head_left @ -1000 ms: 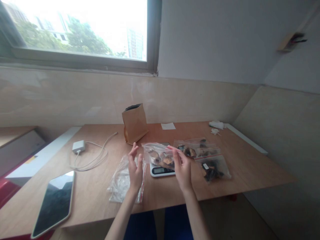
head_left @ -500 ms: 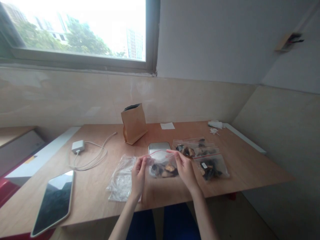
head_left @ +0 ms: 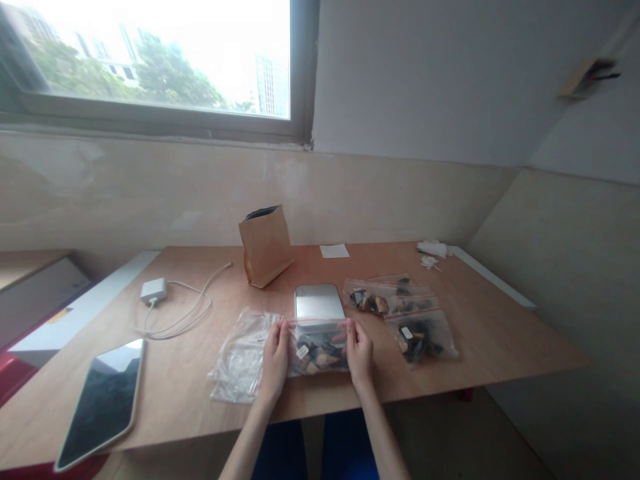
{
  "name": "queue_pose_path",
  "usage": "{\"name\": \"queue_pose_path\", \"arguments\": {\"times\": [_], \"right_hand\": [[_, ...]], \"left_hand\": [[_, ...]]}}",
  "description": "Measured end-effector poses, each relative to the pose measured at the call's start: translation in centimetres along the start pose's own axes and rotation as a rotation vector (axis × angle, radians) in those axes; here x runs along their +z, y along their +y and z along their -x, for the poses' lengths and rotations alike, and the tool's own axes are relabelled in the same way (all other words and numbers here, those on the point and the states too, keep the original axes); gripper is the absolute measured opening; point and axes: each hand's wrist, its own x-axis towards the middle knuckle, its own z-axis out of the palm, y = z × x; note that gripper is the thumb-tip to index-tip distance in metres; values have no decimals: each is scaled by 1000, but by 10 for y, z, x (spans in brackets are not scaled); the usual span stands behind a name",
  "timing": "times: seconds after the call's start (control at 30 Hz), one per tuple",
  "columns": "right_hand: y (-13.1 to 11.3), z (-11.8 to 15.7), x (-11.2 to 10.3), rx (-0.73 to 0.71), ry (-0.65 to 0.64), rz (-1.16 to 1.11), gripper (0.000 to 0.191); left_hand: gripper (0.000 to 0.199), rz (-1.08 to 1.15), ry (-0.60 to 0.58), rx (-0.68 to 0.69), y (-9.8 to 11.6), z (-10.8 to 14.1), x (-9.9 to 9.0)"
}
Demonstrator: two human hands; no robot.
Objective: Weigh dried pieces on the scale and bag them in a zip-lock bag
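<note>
Between my hands is a clear zip bag [head_left: 320,353] with a red-lined top edge, holding dark and tan dried pieces and a small white label. My left hand [head_left: 275,353] pinches its upper left corner. At the upper right corner, my right hand [head_left: 359,350] grips the bag with thumb and fingers. Just behind it lies a flat scale with a silver top [head_left: 319,302]. More filled zip bags lie to the right, one at the front [head_left: 423,337] with a white label and another farther back [head_left: 370,300]. Crumpled clear bags [head_left: 240,360] lie beside my left hand.
A brown paper pouch [head_left: 267,243] stands with its top open near the wall. On the left are a tablet [head_left: 103,400] and a white charger [head_left: 153,291] with its cable. A white paper [head_left: 335,251] and crumpled white scraps [head_left: 431,250] lie at the back.
My hands have brought the zip bag lower and nearer to me, uncovering more of the scale. The bag's top edge, slack and bent before, is now straight between my hands.
</note>
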Motion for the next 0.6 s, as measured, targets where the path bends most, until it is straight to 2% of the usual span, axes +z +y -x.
{"name": "queue_pose_path", "arguments": {"times": [0.13,0.3,0.6], "right_hand": [[4,1,0,5,83,-43,50],[2,3,1,-4,115,-107,43],[4,3,-1,23,75,-94,53]], "left_hand": [[39,-2,-20,-44,-6,-1,-5],[39,2,55,-73,-10,0,-7],[43,-10,61,-41,-4,2,-6]]}}
